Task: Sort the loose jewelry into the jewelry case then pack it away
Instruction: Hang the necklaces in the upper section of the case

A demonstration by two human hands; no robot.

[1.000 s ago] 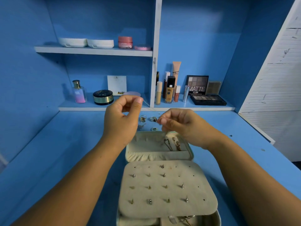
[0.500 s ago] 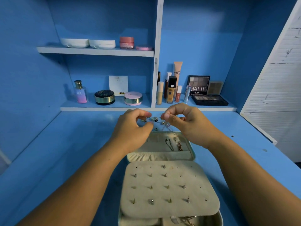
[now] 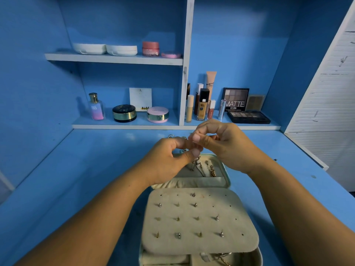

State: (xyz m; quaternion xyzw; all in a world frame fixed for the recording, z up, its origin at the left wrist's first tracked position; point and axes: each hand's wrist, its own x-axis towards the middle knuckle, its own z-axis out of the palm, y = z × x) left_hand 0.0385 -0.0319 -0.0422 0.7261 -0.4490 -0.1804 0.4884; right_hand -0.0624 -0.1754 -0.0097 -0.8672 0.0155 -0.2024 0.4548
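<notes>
Working from the head view, you have both hands raised just above the far half of the cream, soft-lined, rounded jewelry case [image 3: 227, 170]. The left hand [image 3: 169, 160] and right hand [image 3: 221, 144] each have their fingertips curled in a pinch on one small silvery piece of jewelry [image 3: 196, 159], which dangles between them. What kind of piece it is shows too small to tell.

You are probably readying it for a slot. Pinch lightly and stay over the open case, so that a slip lands on lining and not on the blue desk [image 3: 76, 179].

In the case's far half a dark chain [image 3: 200, 168] and a gold chain [image 3: 212, 170] hang above a gathered pocket. On the near side, the perforated cream earring panel [image 3: 230, 206] carries small metal studs [image 3: 178, 235] in several holes, while others are bare. Under the panel, the case's near tray shows another gold chain [image 3: 222, 260]. Beyond the case, loose silvery rings [image 3: 171, 135] lie on the desk, partly hidden by your left hand.
</notes>
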